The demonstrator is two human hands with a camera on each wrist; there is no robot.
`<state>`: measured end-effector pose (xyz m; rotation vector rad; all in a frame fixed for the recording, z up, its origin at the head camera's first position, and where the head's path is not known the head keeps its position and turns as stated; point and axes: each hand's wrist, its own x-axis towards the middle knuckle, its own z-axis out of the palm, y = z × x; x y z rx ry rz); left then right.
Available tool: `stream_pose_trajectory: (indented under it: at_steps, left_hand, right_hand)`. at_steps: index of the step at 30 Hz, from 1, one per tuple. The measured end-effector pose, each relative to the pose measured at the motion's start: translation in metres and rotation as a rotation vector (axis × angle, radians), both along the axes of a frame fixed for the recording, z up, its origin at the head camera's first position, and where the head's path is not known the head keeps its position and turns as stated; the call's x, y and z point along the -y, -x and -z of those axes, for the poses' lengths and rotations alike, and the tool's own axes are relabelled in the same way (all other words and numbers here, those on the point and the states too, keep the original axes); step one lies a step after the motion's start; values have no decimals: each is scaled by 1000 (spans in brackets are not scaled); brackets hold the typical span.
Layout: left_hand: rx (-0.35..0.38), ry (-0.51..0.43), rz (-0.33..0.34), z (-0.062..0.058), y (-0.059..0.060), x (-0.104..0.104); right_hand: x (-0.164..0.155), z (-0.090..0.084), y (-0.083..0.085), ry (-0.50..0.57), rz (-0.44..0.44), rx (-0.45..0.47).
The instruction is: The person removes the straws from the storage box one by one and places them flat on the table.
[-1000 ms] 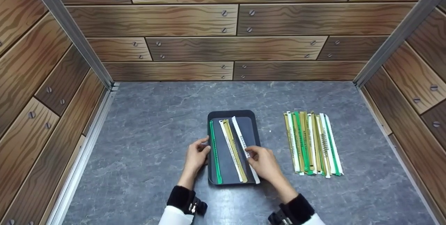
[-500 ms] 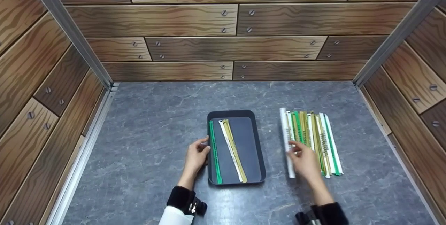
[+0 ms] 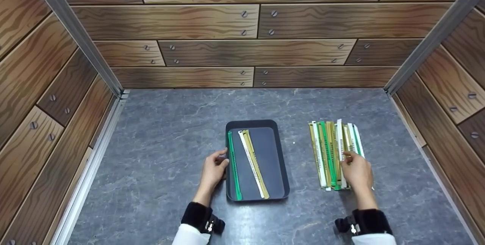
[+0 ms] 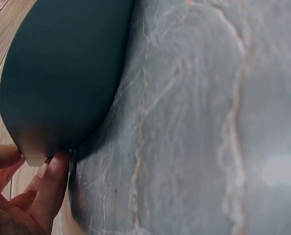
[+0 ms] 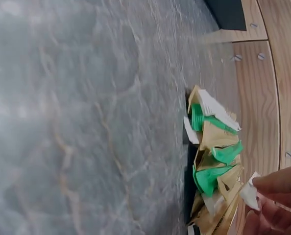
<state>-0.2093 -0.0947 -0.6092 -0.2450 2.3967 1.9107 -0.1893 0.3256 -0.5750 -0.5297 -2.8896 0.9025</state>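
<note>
My left hand (image 3: 213,169) pinches the left rim of a dark rectangular tray (image 3: 269,154); the left wrist view shows thumb and fingers at the tray's edge (image 4: 67,73). Inside the tray lie a green wrapped straw (image 3: 234,167), a white one (image 3: 249,161) and a gold one (image 3: 255,163), the last two side by side. My right hand (image 3: 358,171) is over the pile of wrapped straws (image 3: 322,154) and pinches a white wrapped straw (image 3: 340,135). In the right wrist view, the white end (image 5: 251,191) shows between thumb and fingers.
The grey marbled tabletop (image 3: 170,131) is bounded by wood-patterned panels (image 3: 208,53) at the back and both sides. Metal rails (image 3: 94,165) run along the panel edges. A tiny white speck (image 3: 293,142) lies between tray and pile.
My right hand has lifted a white wrapped straw out of the tray and carried it right, past the pile's left edge, to over its middle. My left hand has stayed at the tray.
</note>
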Motion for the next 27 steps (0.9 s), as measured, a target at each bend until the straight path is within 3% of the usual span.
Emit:
stream_pose_trajectory:
  at_steps: [3, 6, 13, 17, 22, 27]
  left_hand:
    - [1, 8, 0, -1, 0, 1]
    - [-8, 30, 7, -2, 1, 1]
    - [-67, 161, 10, -3, 1, -2]
    - [-91, 230, 7, -4, 0, -4]
    - [-108, 308, -3, -3, -3, -8]
    - [-166, 393, 4, -2, -10, -10]
  right_hand:
    - [8, -1, 1, -12, 17, 9]
    - [29, 0, -1, -21, -21, -58]
    - [114, 7, -8, -54, -291, -316]
    - [160, 8, -14, -54, -466, -398]
    - [193, 13, -17, -53, -592, -296]
    - [204, 23, -16, -121, -622, -204]
